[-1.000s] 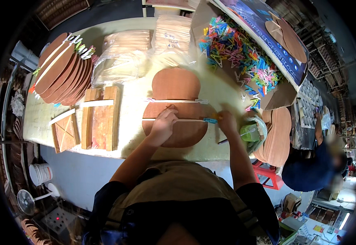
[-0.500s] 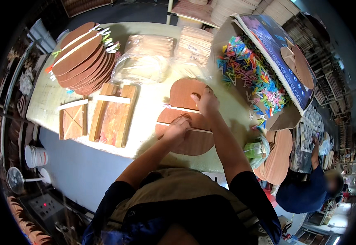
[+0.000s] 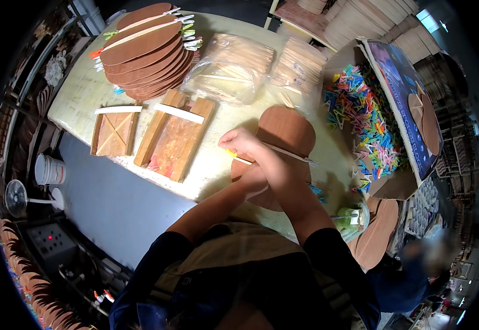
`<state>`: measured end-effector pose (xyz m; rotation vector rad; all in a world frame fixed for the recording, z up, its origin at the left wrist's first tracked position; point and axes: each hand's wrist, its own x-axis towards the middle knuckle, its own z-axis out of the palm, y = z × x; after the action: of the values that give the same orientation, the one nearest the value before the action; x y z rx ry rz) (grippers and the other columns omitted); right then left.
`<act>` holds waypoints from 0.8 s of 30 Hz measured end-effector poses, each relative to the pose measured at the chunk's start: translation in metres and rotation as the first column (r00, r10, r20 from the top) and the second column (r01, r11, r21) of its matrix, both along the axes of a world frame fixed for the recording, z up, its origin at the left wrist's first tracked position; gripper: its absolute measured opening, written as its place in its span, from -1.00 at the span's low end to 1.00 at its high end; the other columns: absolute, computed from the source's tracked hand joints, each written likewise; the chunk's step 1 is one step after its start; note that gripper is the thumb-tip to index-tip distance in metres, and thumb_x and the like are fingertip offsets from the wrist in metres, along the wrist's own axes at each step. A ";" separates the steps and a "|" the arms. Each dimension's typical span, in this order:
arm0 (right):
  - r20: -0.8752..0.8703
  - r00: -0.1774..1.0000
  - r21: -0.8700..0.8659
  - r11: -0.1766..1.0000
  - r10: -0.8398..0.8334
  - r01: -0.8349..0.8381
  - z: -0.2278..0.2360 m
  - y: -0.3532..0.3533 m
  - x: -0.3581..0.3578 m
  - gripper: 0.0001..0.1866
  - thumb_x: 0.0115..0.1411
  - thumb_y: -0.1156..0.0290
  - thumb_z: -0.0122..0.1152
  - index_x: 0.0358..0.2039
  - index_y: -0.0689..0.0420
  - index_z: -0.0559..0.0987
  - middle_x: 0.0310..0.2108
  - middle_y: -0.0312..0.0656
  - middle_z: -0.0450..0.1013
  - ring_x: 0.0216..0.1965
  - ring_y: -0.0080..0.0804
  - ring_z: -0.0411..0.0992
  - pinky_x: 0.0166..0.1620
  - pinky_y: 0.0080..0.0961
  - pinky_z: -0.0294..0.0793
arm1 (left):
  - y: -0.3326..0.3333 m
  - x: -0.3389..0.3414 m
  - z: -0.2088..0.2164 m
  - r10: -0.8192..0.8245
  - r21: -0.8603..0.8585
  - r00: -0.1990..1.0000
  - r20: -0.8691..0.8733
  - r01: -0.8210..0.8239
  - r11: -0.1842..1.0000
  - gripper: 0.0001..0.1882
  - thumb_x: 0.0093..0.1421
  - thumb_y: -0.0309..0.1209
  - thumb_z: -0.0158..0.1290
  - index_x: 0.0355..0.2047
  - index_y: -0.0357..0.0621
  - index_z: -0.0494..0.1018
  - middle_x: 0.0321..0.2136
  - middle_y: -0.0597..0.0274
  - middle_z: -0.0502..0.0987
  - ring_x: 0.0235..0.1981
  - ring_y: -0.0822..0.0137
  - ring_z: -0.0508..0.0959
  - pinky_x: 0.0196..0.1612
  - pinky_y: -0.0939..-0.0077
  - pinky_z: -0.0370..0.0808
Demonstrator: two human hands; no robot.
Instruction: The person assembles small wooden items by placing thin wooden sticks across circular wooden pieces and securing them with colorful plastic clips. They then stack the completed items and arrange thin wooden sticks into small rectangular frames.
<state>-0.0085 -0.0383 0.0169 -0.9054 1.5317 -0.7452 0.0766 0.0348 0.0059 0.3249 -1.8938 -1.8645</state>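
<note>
A waisted, wood-grained brown panel [image 3: 286, 130] lay on the pale desk [image 3: 209, 176], near a cardboard box [image 3: 398, 188] of coloured clips [image 3: 370, 129].
A clear plastic bag [image 3: 222, 83] held slim wooden sticks [image 3: 242, 54]. The right hand [image 3: 243, 142] pinched a yellow clip [image 3: 230, 153] between its fingers at the panel's left edge, by a pale strip [image 3: 243, 161]; the left hand [image 3: 255, 182] was over the panel, its grip too hidden to tell.
</note>
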 end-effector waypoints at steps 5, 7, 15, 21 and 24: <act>-0.120 0.962 0.100 0.967 0.246 -0.235 0.009 -0.003 -0.001 -0.89 0.04 0.46 0.30 -0.40 0.19 0.63 -0.63 -0.36 0.43 -0.67 -0.67 0.26 -0.65 -0.64 0.17 | -0.003 0.000 0.000 -0.032 -0.060 0.999 -0.002 0.032 0.998 -0.77 0.20 -0.48 -0.07 -0.15 -0.29 0.40 -0.16 0.06 0.48 -0.12 0.25 0.46 -0.08 0.39 0.41; -0.132 0.963 0.067 0.971 0.235 -0.228 0.014 0.000 0.001 -0.90 0.04 0.46 0.28 -0.41 0.18 0.63 -0.63 -0.36 0.43 -0.67 -0.66 0.27 -0.65 -0.64 0.18 | -0.007 0.000 -0.003 -0.035 -0.216 0.999 -0.004 0.034 0.976 -0.76 0.18 -0.49 -0.05 -0.15 -0.31 0.39 -0.19 0.06 0.49 -0.15 0.22 0.47 -0.08 0.38 0.40; -0.464 0.803 0.196 0.927 0.374 -0.318 0.036 0.000 0.016 -0.89 -0.01 0.31 0.28 -0.43 -0.03 0.66 -0.64 -0.32 0.53 -0.64 -0.59 0.45 -0.52 -0.61 0.42 | -0.004 -0.006 -0.024 -0.162 0.596 0.986 -0.046 0.157 0.788 -0.74 0.29 -0.38 -0.11 -0.04 -0.19 0.29 -0.19 0.24 0.37 -0.14 0.40 0.38 -0.05 0.39 0.34; -0.268 0.962 -0.178 0.978 0.055 -0.106 0.033 0.037 -0.004 -0.67 0.01 0.31 0.32 -0.18 0.13 0.60 -0.33 -0.14 0.56 -0.43 -0.45 0.51 -0.37 -0.53 0.49 | 0.003 0.000 0.029 -0.108 -0.111 0.990 0.086 0.117 0.987 -0.67 0.01 -0.56 -0.05 -0.15 -0.23 0.39 -0.15 0.10 0.43 -0.05 0.19 0.42 0.03 0.31 0.34; -0.424 0.825 -0.679 0.734 -0.375 -0.015 0.074 0.112 -0.057 -0.68 0.19 0.34 0.16 -0.08 0.19 0.52 -0.16 -0.22 0.47 -0.19 -0.47 0.44 -0.14 -0.59 0.44 | -0.014 0.002 0.005 0.018 -0.774 0.999 -0.037 -0.040 0.631 -0.84 0.05 -0.55 0.00 -0.32 -0.19 0.45 -0.22 0.00 0.46 -0.15 0.02 0.45 -0.03 0.22 0.37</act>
<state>-0.0659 0.0733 0.0910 -1.6155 1.9060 -1.3191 0.0782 0.0209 0.0109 0.0277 -2.4355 -0.8440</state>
